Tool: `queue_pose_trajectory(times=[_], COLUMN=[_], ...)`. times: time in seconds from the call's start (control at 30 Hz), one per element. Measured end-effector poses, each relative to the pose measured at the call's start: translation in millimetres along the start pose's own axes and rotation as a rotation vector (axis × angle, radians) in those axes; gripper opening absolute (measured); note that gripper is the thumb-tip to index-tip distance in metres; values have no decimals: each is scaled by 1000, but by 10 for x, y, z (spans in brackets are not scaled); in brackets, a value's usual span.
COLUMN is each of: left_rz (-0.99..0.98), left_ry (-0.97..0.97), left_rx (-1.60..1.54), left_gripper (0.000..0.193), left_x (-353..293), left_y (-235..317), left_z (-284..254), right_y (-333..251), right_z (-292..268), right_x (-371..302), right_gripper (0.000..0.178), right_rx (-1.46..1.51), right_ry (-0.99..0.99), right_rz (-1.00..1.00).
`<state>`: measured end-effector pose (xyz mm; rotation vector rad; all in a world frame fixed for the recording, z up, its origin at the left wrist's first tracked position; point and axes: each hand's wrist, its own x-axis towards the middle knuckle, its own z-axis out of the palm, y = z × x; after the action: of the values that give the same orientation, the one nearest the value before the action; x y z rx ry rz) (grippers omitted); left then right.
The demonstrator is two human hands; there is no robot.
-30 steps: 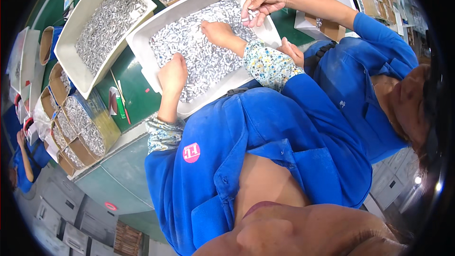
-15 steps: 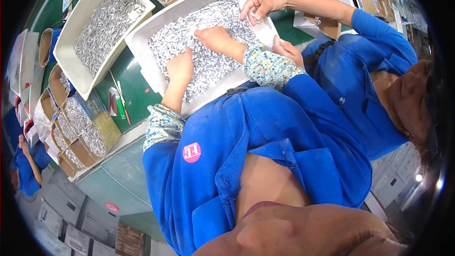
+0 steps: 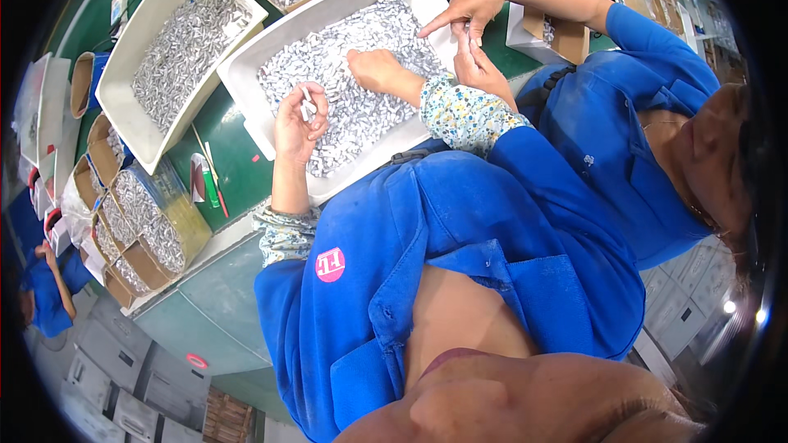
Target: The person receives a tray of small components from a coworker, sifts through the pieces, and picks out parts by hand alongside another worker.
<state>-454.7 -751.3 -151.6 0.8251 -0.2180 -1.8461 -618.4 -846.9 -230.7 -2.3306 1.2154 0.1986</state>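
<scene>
A white plastic tub (image 3: 246, 57) in front of me is filled with small silver metal cylinders (image 3: 353, 127). My left hand (image 3: 300, 125) is raised at the tub's left side, palm turned up. Its fingers curl around a few of the silver cylinders, whose ends show between thumb and fingertips. Over the middle of the heap, my right hand (image 3: 376, 70) has its fingers closed and pointing down at the pieces. What those fingertips hold, if anything, is hidden. Both my wrists have flowered sleeve cuffs.
A co-worker's two hands (image 3: 480, 20) reach over the tub's right end. To the left stand a second white tub (image 3: 115, 90) of cylinders and divided cardboard boxes (image 3: 152, 250). Another cardboard box (image 3: 283, 0) of cylinders sits behind. Pens (image 3: 211, 184) lie on the green table.
My left hand has lifted out of the heap and turned palm up, with cylinders in it. My right hand has shifted slightly right. The co-worker's hands have come together.
</scene>
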Motion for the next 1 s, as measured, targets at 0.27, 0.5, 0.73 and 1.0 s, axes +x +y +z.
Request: queue_pose_trajectory(times=[0.27,0.5,0.73,1.0], left_rz=[19,4,44,62], left_ry=[203,212,153,128], left_rx=[13,-463,-625,-682], left_gripper=[25,33,35,36], left_x=[117,103,104,132], left_y=[-158,-213,-177,-195], left_z=[-221,-251,-134,-171], right_y=[214,-57,-3,11], right_z=[82,-220,-178,-129], right_x=[60,-98,-67,-40], right_gripper=[22,21,20,18], right_rx=[782,1749,1596,1682], right_ry=[-1,-324,-262,-306], right_rz=[95,186,141,217])
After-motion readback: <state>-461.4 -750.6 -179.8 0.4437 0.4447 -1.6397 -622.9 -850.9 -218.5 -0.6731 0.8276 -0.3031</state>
